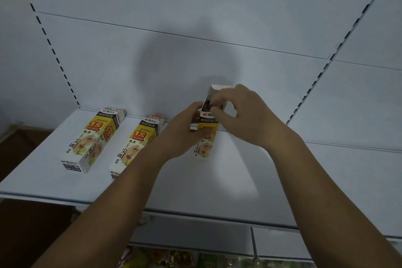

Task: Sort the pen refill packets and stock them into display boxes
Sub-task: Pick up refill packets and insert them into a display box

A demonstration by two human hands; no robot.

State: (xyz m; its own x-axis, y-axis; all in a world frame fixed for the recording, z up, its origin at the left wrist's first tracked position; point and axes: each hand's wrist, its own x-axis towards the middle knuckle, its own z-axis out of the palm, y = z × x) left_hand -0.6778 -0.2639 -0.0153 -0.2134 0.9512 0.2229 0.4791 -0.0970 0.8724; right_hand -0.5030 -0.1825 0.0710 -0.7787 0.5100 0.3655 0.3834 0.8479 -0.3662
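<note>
Three yellow, black and white refill display boxes are on the white shelf point(228, 180). The left box point(92, 139) and the middle box point(134, 143) lie flat with their top flaps open. I hold the third box point(205, 141) upright near the back of the shelf. My left hand point(183, 130) grips its left side. My right hand point(245, 113) pinches the raised top flap point(214, 90) at the box's open mouth, where dark contents show.
A white back panel point(195, 28) with slotted uprights point(54, 50) at left and right rises behind the shelf. A brown carton point(19, 143) stands at the far left. Coloured packets point(174, 259) show on a lower level below the shelf's front edge.
</note>
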